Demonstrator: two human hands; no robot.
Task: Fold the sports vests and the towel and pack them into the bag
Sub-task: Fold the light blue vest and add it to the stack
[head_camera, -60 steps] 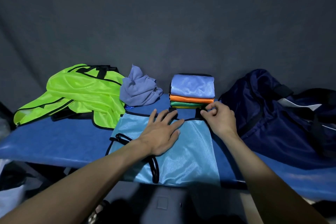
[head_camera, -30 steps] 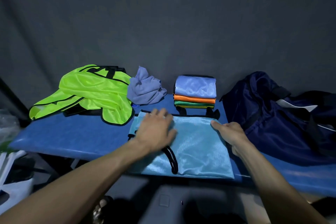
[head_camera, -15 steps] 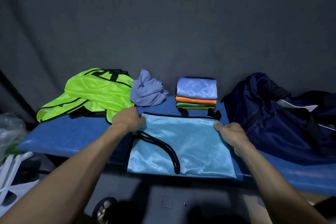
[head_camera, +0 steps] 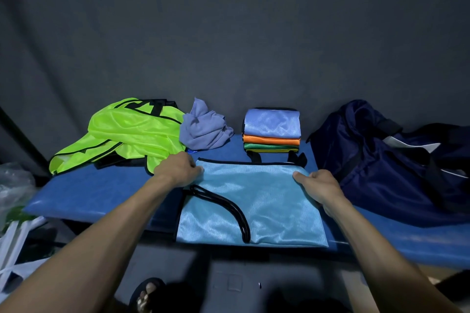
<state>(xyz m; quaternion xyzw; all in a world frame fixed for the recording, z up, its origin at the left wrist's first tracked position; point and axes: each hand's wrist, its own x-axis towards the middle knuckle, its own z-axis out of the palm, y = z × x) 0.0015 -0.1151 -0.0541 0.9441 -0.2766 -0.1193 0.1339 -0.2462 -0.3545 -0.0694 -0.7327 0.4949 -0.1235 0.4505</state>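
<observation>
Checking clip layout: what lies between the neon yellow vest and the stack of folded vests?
In the head view, the crumpled purple-blue towel lies between the neon yellow vest and the stack of folded vests, touching the vest; bare blue table separates towel and stack.

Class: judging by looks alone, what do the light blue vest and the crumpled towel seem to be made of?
Light blue vest: probably thin synthetic mesh, glossy; it shows a sheen and fine weave, with black trim. Towel: seemingly soft matte cloth, perhaps microfibre; dull bluish-purple folds without shine.

Single head-worn wide-angle view, looking forward and down, close over a padded blue bench top (head_camera: 101, 193), dark grey fabric backdrop (head_camera: 229, 33) behind, floor visible below
</observation>
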